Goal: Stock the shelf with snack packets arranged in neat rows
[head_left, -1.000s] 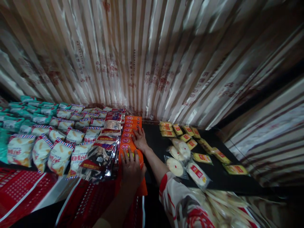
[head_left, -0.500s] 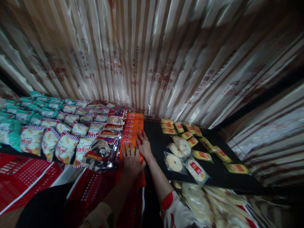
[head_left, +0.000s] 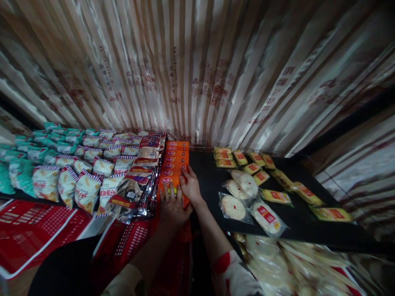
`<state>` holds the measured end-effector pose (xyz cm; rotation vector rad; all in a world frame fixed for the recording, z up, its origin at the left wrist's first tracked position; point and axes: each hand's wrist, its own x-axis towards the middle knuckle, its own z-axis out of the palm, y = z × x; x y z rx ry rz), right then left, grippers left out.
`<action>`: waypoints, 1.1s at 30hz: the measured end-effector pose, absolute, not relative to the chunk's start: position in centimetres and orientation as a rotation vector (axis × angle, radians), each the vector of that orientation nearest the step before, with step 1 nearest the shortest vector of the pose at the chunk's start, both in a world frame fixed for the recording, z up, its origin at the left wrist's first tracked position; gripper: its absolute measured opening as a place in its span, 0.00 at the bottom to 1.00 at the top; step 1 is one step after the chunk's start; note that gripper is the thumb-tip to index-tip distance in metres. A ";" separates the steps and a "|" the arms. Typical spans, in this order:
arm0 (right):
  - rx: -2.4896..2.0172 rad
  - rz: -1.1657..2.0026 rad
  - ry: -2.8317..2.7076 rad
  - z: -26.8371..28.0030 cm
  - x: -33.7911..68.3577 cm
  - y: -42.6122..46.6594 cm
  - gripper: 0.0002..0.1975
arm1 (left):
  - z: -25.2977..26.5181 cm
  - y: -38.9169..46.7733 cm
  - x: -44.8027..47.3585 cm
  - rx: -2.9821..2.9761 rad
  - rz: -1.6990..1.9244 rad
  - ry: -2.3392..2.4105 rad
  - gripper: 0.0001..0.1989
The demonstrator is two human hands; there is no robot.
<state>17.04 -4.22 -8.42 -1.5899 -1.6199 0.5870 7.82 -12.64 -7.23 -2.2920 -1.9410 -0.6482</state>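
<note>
A row of overlapping orange snack packets (head_left: 174, 160) runs from the back of the black shelf toward its front edge. My left hand (head_left: 173, 207) lies on the front packets with its fingers spread flat; a bit of yellow shows beneath the fingertips. Against the row's right edge rests my right hand (head_left: 191, 187), its fingers stretched forward and touching the orange wrapping. Dark red and silver packets (head_left: 135, 185) overlap in a row just left of the orange ones. The front end of the orange row is partly hidden by my left hand and forearm.
White snack bags (head_left: 86, 191) and teal bags (head_left: 21, 172) fill the shelf's left part. Round flatbreads in clear wrap (head_left: 234, 207) and yellow packets (head_left: 276, 196) lie on the black shelf (head_left: 212, 176) at right. Red baskets (head_left: 33, 230) stand below; striped sheeting (head_left: 185, 82) hangs behind.
The view has shifted a little, so the right-hand goods appear farther right. Both hands stay on the orange packets, with only slight movement.
</note>
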 end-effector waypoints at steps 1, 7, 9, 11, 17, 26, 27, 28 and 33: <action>-1.592 0.578 -1.628 -8.4 17.0 -4.2 0.22 | -7.3 -12.7 7.8 -2.291 -0.656 -1.935 0.31; -1.560 0.399 -1.662 -7.6 16.6 -4.0 0.20 | -7.3 -12.8 7.1 -2.330 -0.626 -1.913 0.32; -1.523 0.387 -1.661 -7.2 16.7 -3.9 0.20 | -7.2 -12.8 7.1 -2.332 -0.613 -1.917 0.32; -1.500 0.414 -1.648 -6.9 17.2 -3.8 0.19 | -7.1 -12.8 7.2 -2.319 -0.592 -1.945 0.34; -1.345 0.473 -1.602 -5.7 18.1 -3.9 0.17 | -7.0 -12.7 7.2 -2.297 -0.548 -1.950 0.37; -1.141 0.645 -1.916 -5.2 16.7 -4.7 0.17 | -6.4 -12.5 7.1 -2.305 -0.590 -1.962 0.25; -1.173 0.646 -1.932 -5.3 16.7 -4.7 0.18 | -6.4 -12.5 7.1 -2.299 -0.608 -1.960 0.24; -1.202 0.648 -1.942 -5.4 16.7 -4.7 0.18 | -6.5 -12.4 7.1 -2.294 -0.620 -1.961 0.24; -1.224 0.610 -1.935 -5.5 16.8 -4.6 0.18 | -6.7 -12.3 7.3 -2.283 -0.639 -1.958 0.24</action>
